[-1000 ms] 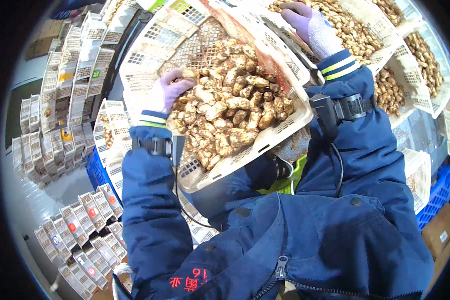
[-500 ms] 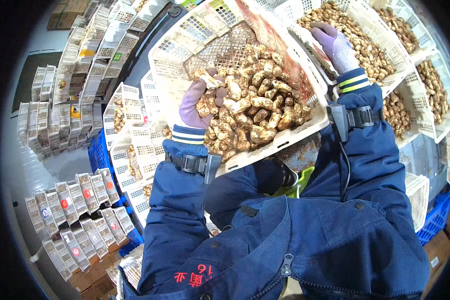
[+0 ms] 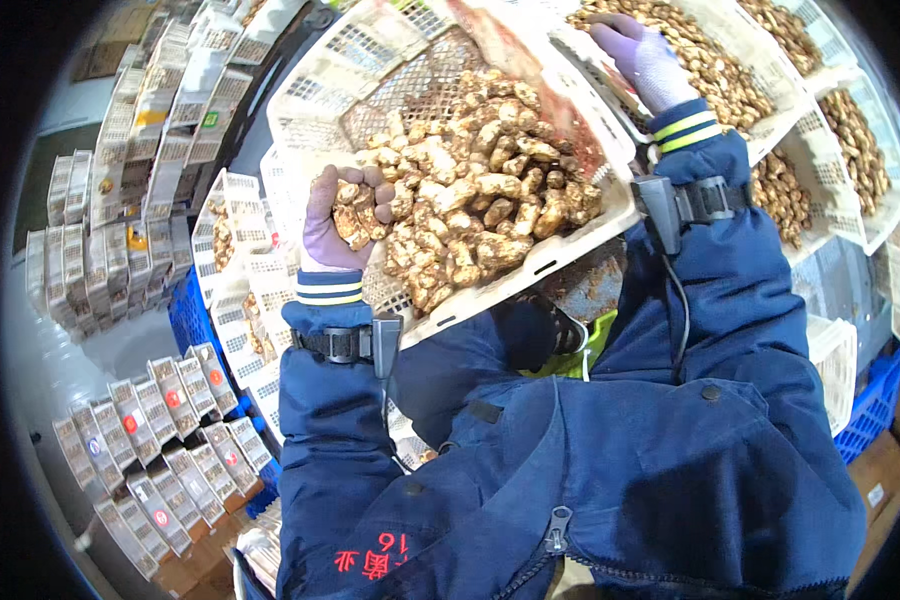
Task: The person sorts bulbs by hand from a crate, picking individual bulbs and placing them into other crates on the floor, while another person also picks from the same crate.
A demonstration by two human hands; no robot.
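My left hand [image 3: 338, 225], in a lilac glove, is curled round several brown-and-cream knobbly mushrooms [image 3: 355, 210] at the left side of a large tilted white crate [image 3: 340, 70]. A heap of similar mushrooms [image 3: 490, 200] lies in that crate, which has a reddish-stained right side. My right hand [image 3: 638, 62], also gloved, reaches to the upper-right crate [image 3: 790, 100], its bent fingertips resting at the mushrooms there, fingers slightly apart; I see nothing held in it.
More white crates of mushrooms [image 3: 850, 160] stand at the right. Stacks of crates [image 3: 120, 150] fill the left, with further rows [image 3: 160, 420] below on cardboard. Blue crates [image 3: 860, 410] show at the lower right and left. My navy-clad legs are below the big crate.
My left hand has closed round mushrooms from the heap and drawn them toward the crate's left side. My right hand remains at the upper-right crate. The camera view has shifted slightly.
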